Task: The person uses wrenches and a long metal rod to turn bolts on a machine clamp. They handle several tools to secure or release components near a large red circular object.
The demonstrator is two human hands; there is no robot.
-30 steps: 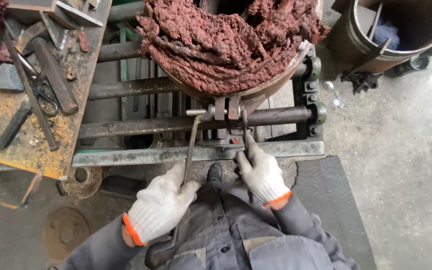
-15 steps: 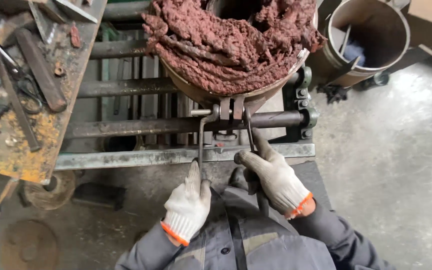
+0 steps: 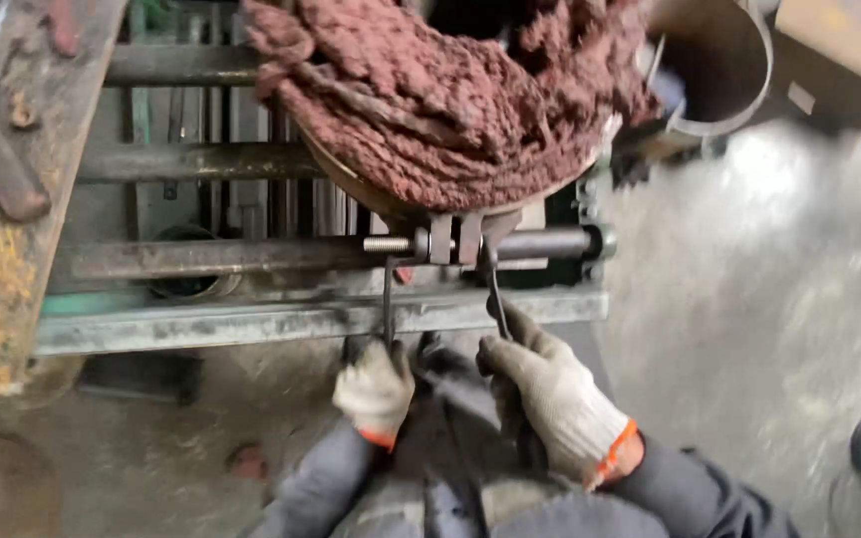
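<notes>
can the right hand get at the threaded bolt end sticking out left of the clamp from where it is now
Probably yes. The right hand grips a wrench handle just below the clamp; the bolt end is bare, with only the left hand's wrench beneath it.

white gloves (image 3: 550,399), reddish-brown fibre bundle (image 3: 450,100)

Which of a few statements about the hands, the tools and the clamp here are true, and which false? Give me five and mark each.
1. Both hands wear white knit gloves with orange cuffs. True.
2. The left hand holds a yellow hammer. False: it grips a thin dark tool handle.
3. The right hand grips a second dark tool handle. True.
4. Both handles reach up to the clamp bolt under the round container. True.
5. The round container is filled with blue liquid. False: reddish-brown fibrous material is heaped in it.
</notes>
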